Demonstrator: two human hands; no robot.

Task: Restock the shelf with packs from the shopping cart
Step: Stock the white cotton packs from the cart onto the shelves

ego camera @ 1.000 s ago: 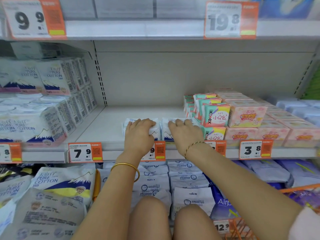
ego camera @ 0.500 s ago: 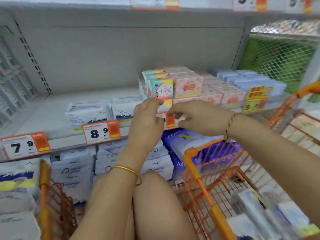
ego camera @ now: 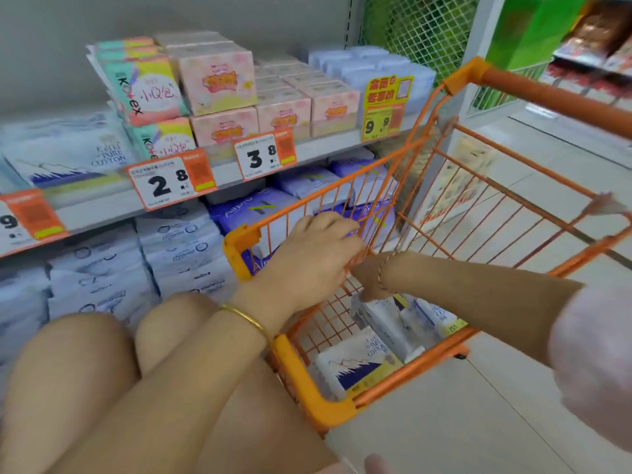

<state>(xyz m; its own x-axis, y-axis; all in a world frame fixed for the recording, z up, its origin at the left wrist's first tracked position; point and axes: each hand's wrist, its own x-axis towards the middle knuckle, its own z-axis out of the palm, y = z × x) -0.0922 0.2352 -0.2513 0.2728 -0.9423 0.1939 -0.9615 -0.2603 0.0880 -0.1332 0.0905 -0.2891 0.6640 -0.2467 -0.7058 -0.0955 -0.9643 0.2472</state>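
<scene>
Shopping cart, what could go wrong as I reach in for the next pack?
1. Your left hand grips the rim of the shopping cart; leaning on it could roll or tip the cart.
2. Your right hand reaches down inside the basket, close to the wire wall, so the bracelet might snag as you lift out.
3. The packs lie tilted against each other; pulling one could topple the rest.

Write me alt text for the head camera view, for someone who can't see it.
A crouching person reaches both hands into an orange shopping cart holding white cotton packs: the left hand is by its wire side, the right hand lower, toward the packs. Beside it, a shelf carries boxes and price tags.
</scene>
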